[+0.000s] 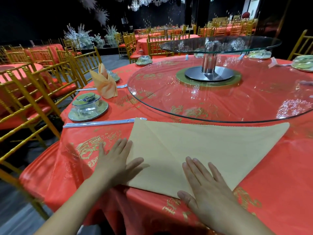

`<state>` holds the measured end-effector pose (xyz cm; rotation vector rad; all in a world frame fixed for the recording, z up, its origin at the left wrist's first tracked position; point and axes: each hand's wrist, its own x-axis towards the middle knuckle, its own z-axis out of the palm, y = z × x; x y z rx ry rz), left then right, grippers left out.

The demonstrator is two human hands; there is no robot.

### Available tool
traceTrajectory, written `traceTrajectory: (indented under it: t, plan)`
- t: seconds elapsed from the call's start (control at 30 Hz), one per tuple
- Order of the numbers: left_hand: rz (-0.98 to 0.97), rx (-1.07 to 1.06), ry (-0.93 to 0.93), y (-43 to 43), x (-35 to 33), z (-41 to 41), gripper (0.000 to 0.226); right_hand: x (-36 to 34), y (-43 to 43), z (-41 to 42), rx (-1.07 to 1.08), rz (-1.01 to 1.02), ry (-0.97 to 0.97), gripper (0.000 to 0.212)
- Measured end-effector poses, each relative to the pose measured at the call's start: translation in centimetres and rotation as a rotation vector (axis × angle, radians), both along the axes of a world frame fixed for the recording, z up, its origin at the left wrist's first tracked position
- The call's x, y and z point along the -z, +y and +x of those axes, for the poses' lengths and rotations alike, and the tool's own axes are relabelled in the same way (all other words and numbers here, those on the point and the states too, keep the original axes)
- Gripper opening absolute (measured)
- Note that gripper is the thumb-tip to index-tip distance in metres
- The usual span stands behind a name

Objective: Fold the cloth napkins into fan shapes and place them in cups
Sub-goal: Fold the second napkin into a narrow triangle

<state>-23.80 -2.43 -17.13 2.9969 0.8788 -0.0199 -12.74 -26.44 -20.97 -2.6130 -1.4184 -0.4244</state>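
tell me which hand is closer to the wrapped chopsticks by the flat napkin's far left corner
Left. The left hand rests flat on the napkin's left edge, just this side of the wrapped chopsticks; the right hand lies flat on its near corner, farther right.

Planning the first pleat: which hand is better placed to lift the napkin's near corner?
Probably the right hand: its thumb lies at that corner of the napkin; the left hand rests farther left.
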Motion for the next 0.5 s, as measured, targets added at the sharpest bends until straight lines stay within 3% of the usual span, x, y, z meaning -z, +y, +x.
traceTrajectory:
  t: [0.1, 0.2, 0.37, 0.5]
  plan:
    - [0.137, 0.319, -0.244, -2.1, -0.9, 1.2, 0.078, 0.1, 0.0, 0.0, 0.003, 0.002, 0.021, 0.075]
    - [0.036, 0.543, -0.377, -5.0, -0.4, 2.7, 0.049, 0.2, -0.3, 0.0, -0.016, -0.023, 0.031, 0.072]
    - [0.023, 0.543, -0.306, -5.7, 0.7, 3.3, 0.04, -0.4, -0.4, 0.0, -0.013, -0.064, 0.077, 0.073]
    - [-0.017, 0.536, -0.168, -5.3, 0.0, 3.6, 0.058, -2.5, -0.8, 2.9, -0.099, 0.023, 0.081, 0.089]
